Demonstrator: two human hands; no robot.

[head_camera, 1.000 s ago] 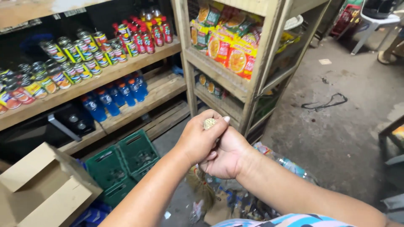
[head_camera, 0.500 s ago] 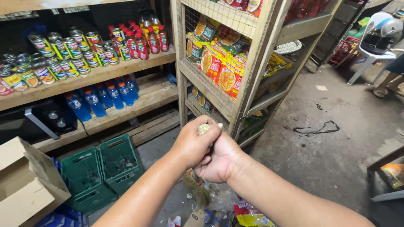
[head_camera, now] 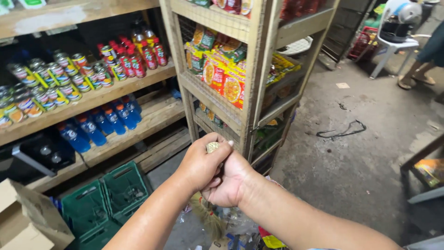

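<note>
Both my hands are clasped together around the top of a broom handle (head_camera: 212, 147), whose pale woven end pokes out above my fingers. My left hand (head_camera: 200, 164) wraps the handle from the left, on top. Pressed against it from the right, my right hand (head_camera: 230, 184) grips just below. The broom's straw bristles (head_camera: 207, 217) show under my hands, down at the floor among litter. The handle between my hands and the bristles is hidden.
A wooden wire-mesh rack (head_camera: 259, 69) with snack packets stands just ahead. Wooden shelves (head_camera: 115, 90) on the left carry cans, red bottles and blue bottles (head_camera: 92, 127). Green crates (head_camera: 108, 203) and a cardboard box (head_camera: 23, 222) sit low left. Someone's feet (head_camera: 416, 78) and a white chair (head_camera: 393, 46) are far right.
My hands stay clasped on the broom handle. The view has swung a little, so the shelves slid left and more of the concrete floor and the chair at right shows.
</note>
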